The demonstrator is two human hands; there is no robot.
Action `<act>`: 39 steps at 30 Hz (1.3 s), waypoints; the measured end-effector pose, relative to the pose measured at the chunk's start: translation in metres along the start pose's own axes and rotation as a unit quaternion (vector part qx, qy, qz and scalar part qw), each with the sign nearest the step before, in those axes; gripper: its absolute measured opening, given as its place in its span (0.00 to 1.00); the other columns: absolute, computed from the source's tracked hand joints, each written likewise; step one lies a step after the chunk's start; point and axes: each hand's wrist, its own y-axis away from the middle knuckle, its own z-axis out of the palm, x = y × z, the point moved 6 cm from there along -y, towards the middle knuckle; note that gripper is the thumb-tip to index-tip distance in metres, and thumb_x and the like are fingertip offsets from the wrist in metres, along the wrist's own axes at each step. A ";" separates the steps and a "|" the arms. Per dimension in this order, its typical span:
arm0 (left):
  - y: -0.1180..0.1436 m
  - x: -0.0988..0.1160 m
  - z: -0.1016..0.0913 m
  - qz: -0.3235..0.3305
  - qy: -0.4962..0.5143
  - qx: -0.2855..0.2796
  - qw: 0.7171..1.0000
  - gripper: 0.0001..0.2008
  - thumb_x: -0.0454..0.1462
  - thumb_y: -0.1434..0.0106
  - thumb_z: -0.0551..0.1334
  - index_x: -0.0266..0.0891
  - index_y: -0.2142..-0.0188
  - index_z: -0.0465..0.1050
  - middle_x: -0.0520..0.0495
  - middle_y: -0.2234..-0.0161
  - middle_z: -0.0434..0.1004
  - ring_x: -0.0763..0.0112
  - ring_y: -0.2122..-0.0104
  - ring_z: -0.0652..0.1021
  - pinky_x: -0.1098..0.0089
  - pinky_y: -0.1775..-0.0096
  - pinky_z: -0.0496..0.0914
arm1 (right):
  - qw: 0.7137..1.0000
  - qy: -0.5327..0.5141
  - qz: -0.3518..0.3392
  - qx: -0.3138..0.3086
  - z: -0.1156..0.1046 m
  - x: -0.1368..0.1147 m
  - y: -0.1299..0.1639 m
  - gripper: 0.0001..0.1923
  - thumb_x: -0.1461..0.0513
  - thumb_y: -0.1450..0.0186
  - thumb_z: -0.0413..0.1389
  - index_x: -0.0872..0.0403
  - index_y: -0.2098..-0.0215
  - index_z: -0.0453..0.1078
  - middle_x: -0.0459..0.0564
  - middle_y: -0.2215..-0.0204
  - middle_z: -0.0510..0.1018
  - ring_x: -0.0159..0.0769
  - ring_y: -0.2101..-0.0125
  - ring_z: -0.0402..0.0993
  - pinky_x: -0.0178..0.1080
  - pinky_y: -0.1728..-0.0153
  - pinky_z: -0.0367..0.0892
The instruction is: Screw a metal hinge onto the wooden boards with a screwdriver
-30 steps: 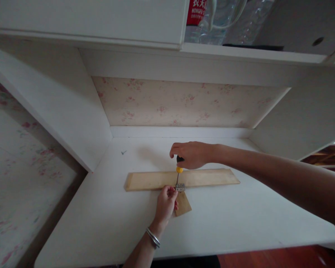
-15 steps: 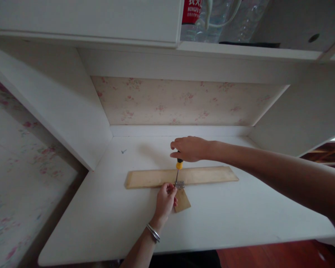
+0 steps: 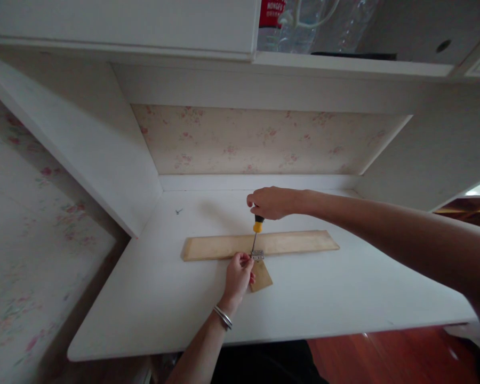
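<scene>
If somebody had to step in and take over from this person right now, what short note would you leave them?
Right hand: closed around the top of the screwdriver, held nearly upright, tip down on the small metal hinge.
Left hand: fingers steady the hinge and rest on the small wood piece.
Things: the long wood strip lies across the white desk; the small piece meets its near edge at the hinge. One loose screw lies far left on the desk.
Done: pieces lined up, hinge in place.
Left: whether the hinge's screws are fully in is too small to tell; check them.

right hand (image 3: pixel 272 202) fisted high, left hand (image 3: pixel 239 276) pinching low
</scene>
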 end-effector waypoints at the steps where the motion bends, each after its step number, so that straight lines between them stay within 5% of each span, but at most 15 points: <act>1: 0.000 0.000 0.000 0.002 0.003 -0.001 1.000 0.12 0.43 0.41 0.61 0.36 0.64 0.64 0.46 0.68 0.73 0.77 0.83 0.71 0.77 0.84 0.65 | 0.999 -0.019 -0.027 -0.005 0.000 -0.003 0.000 0.15 0.64 0.37 0.51 0.55 0.52 0.69 0.57 0.56 0.72 0.42 0.62 0.72 0.37 0.66 0.63; 4: 0.001 0.001 0.001 0.008 0.010 -0.005 1.000 0.13 0.44 0.41 0.61 0.37 0.65 0.64 0.47 0.69 0.73 0.77 0.83 0.71 0.77 0.85 0.65 | 0.997 -0.048 -0.060 -0.004 -0.003 -0.010 0.003 0.19 0.64 0.42 0.55 0.54 0.51 0.68 0.55 0.50 0.69 0.39 0.62 0.72 0.35 0.67 0.63; 8: 0.002 0.000 0.001 0.008 0.017 -0.004 1.000 0.13 0.44 0.42 0.61 0.37 0.65 0.64 0.47 0.69 0.73 0.78 0.83 0.71 0.77 0.85 0.65 | 1.000 -0.003 0.017 0.010 -0.005 -0.004 0.001 0.19 0.53 0.36 0.49 0.57 0.58 0.72 0.58 0.63 0.75 0.45 0.66 0.73 0.39 0.71 0.62; 10: 0.002 -0.001 0.001 0.006 0.020 -0.002 1.000 0.14 0.45 0.42 0.61 0.37 0.65 0.64 0.47 0.69 0.73 0.78 0.83 0.71 0.78 0.84 0.65 | 1.000 0.001 0.023 -0.006 -0.002 -0.003 0.000 0.16 0.56 0.34 0.47 0.57 0.60 0.72 0.57 0.67 0.76 0.43 0.68 0.73 0.39 0.71 0.62; 16: 0.002 0.000 0.000 0.005 0.030 -0.007 1.000 0.14 0.45 0.43 0.61 0.36 0.65 0.64 0.47 0.69 0.72 0.78 0.83 0.71 0.78 0.84 0.65 | 0.998 -0.046 -0.034 -0.001 -0.005 -0.011 0.000 0.20 0.62 0.43 0.54 0.54 0.52 0.69 0.56 0.51 0.70 0.40 0.63 0.72 0.35 0.69 0.62; 21: 0.003 0.001 0.001 0.008 0.045 -0.014 0.999 0.13 0.44 0.43 0.61 0.37 0.65 0.63 0.48 0.70 0.72 0.77 0.83 0.71 0.77 0.84 0.65 | 0.999 0.003 0.035 -0.001 -0.001 0.000 -0.004 0.20 0.53 0.36 0.49 0.59 0.57 0.72 0.60 0.63 0.75 0.47 0.64 0.72 0.40 0.70 0.62; 27: 0.003 0.001 0.000 -0.002 0.056 -0.014 0.998 0.15 0.45 0.44 0.62 0.36 0.66 0.64 0.48 0.72 0.71 0.75 0.81 0.72 0.77 0.83 0.65 | 0.997 -0.046 -0.061 0.013 -0.003 -0.010 0.001 0.20 0.63 0.44 0.56 0.53 0.52 0.68 0.53 0.53 0.71 0.37 0.62 0.72 0.33 0.68 0.62; 32: 0.000 0.003 0.001 -0.017 0.071 -0.010 0.997 0.17 0.46 0.47 0.64 0.37 0.66 0.63 0.51 0.73 0.69 0.76 0.82 0.71 0.77 0.83 0.65 | 0.999 -0.011 0.011 0.030 -0.002 -0.002 0.002 0.19 0.53 0.35 0.50 0.57 0.55 0.70 0.58 0.59 0.74 0.45 0.63 0.72 0.39 0.67 0.63; 36: -0.003 0.004 0.001 -0.029 0.091 -0.006 0.995 0.20 0.47 0.49 0.66 0.37 0.65 0.62 0.51 0.73 0.69 0.76 0.82 0.71 0.77 0.82 0.65 | 0.998 -0.021 -0.049 0.020 0.001 -0.006 0.004 0.16 0.64 0.40 0.52 0.53 0.54 0.69 0.55 0.56 0.73 0.42 0.61 0.72 0.37 0.67 0.62; 39: -0.004 0.005 0.002 -0.032 0.097 -0.006 0.995 0.20 0.46 0.49 0.67 0.37 0.65 0.62 0.51 0.73 0.70 0.77 0.82 0.71 0.77 0.82 0.65 | 0.997 -0.037 -0.059 0.020 0.000 -0.007 0.006 0.19 0.61 0.43 0.55 0.51 0.52 0.68 0.54 0.54 0.73 0.43 0.62 0.72 0.37 0.69 0.63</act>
